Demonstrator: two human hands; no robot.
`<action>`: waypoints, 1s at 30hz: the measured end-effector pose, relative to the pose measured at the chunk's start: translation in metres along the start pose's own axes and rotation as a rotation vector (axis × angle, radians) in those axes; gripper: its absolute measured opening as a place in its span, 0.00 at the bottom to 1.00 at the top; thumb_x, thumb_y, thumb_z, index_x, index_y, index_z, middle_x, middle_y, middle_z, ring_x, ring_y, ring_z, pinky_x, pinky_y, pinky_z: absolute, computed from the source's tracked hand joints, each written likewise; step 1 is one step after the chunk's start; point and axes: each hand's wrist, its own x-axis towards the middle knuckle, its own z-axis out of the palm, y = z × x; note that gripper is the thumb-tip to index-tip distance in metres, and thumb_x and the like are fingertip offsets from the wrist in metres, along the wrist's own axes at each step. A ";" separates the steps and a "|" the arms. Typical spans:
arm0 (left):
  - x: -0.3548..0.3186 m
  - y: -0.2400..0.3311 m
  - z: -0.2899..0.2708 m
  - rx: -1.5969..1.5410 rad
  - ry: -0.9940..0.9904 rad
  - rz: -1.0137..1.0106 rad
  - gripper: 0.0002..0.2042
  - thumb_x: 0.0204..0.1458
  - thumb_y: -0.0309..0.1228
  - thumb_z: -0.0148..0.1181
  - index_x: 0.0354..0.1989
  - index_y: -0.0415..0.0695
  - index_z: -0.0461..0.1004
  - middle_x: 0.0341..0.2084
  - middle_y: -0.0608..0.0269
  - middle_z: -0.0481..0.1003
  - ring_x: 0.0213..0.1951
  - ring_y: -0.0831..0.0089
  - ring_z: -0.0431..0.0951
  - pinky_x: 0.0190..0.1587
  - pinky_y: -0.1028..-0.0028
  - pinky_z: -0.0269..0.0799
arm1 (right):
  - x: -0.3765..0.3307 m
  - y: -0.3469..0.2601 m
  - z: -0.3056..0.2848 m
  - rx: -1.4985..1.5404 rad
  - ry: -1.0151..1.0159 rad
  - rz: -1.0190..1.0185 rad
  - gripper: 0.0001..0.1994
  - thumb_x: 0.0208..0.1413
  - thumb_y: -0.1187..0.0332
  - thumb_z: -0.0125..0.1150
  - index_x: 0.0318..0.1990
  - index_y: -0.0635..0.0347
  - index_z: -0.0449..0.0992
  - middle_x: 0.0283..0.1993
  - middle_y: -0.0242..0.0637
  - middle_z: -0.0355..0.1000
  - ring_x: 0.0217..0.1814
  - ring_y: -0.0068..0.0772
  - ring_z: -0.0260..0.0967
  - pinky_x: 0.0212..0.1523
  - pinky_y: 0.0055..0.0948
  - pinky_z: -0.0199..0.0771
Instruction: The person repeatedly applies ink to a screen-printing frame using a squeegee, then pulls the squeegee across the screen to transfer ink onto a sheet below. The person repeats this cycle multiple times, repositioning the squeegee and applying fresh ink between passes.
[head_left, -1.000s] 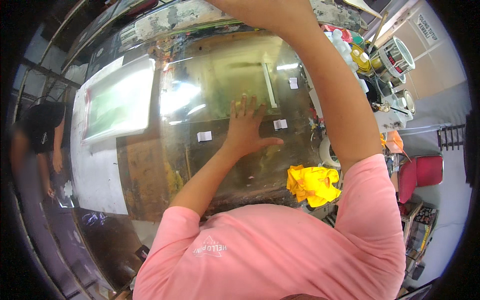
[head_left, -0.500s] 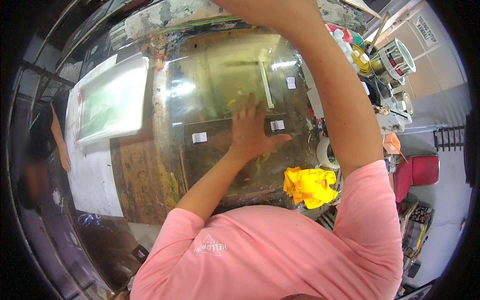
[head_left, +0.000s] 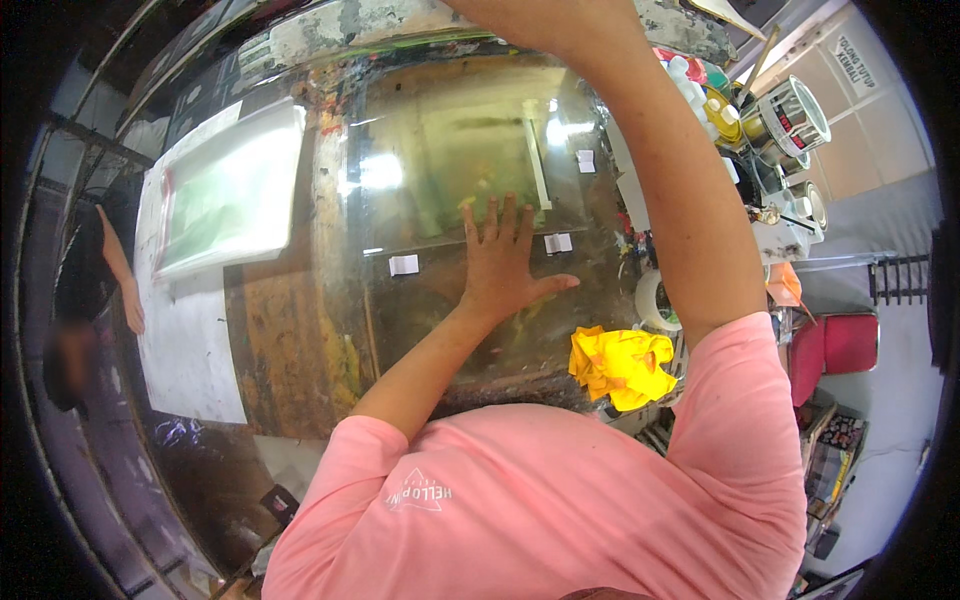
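Note:
My left hand point(head_left: 503, 258) lies on the table with fingers spread, holding nothing. Its fingertips reach the near part of a yellowish, glossy see-through panel point(head_left: 440, 140). Small white tabs lie beside it, one tab point(head_left: 404, 265) to the left and another tab point(head_left: 558, 243) just right of the fingers; a third tab point(head_left: 585, 161) is farther off. Along the panel's right part runs a pale strip point(head_left: 538, 165). My right forearm stretches over the right side of the table to the top edge, where the hand passes out of view.
A crumpled yellow cloth point(head_left: 622, 368) lies at the table's near right, beside a tape roll point(head_left: 655, 300). Tins point(head_left: 790, 115) and bottles crowd the right side. At left, a stack of clear sheets point(head_left: 230, 195) rests on white paper point(head_left: 195, 370); another person's arm point(head_left: 120, 270) is there.
My left hand stays spread in about the same place. My right arm has barely moved, and the whole view has shifted slightly.

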 end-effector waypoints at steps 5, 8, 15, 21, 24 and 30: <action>0.000 0.001 -0.001 0.002 0.014 0.026 0.64 0.43 0.85 0.50 0.74 0.35 0.65 0.76 0.37 0.59 0.78 0.40 0.53 0.78 0.32 0.24 | 0.001 0.003 0.003 -0.021 -0.028 0.012 0.31 0.65 0.45 0.50 0.26 0.66 0.83 0.25 0.52 0.79 0.33 0.54 0.78 0.52 0.51 0.72; 0.000 0.001 0.000 -0.027 0.054 0.055 0.61 0.46 0.83 0.50 0.72 0.34 0.67 0.74 0.37 0.61 0.77 0.39 0.55 0.77 0.29 0.26 | 0.000 0.003 0.005 -0.036 0.026 -0.011 0.31 0.65 0.45 0.50 0.26 0.66 0.84 0.26 0.52 0.79 0.33 0.55 0.79 0.52 0.51 0.72; 0.000 0.000 0.003 -0.042 0.068 0.075 0.59 0.47 0.81 0.51 0.71 0.34 0.68 0.73 0.37 0.61 0.76 0.39 0.55 0.76 0.28 0.28 | 0.000 0.003 0.005 -0.008 -0.009 0.018 0.30 0.64 0.45 0.52 0.27 0.67 0.84 0.27 0.54 0.79 0.36 0.55 0.79 0.50 0.51 0.74; 0.001 -0.001 0.006 -0.038 0.074 0.056 0.62 0.46 0.82 0.51 0.74 0.35 0.65 0.75 0.37 0.60 0.79 0.41 0.51 0.77 0.30 0.25 | -0.001 -0.001 0.003 -0.002 -0.036 0.029 0.29 0.63 0.46 0.51 0.27 0.67 0.84 0.28 0.54 0.79 0.35 0.55 0.79 0.50 0.51 0.74; 0.000 -0.001 0.007 -0.041 0.041 0.041 0.62 0.46 0.83 0.50 0.75 0.36 0.63 0.77 0.37 0.56 0.81 0.42 0.47 0.77 0.30 0.24 | -0.002 -0.003 0.002 -0.027 -0.036 0.028 0.29 0.63 0.47 0.51 0.27 0.66 0.84 0.27 0.52 0.79 0.34 0.54 0.79 0.49 0.51 0.73; 0.001 -0.001 0.007 -0.042 0.013 0.030 0.62 0.47 0.83 0.50 0.76 0.36 0.61 0.78 0.37 0.54 0.81 0.41 0.45 0.78 0.32 0.25 | -0.003 -0.005 0.001 -0.026 -0.032 0.024 0.28 0.63 0.47 0.52 0.26 0.65 0.84 0.27 0.51 0.80 0.33 0.52 0.79 0.50 0.50 0.73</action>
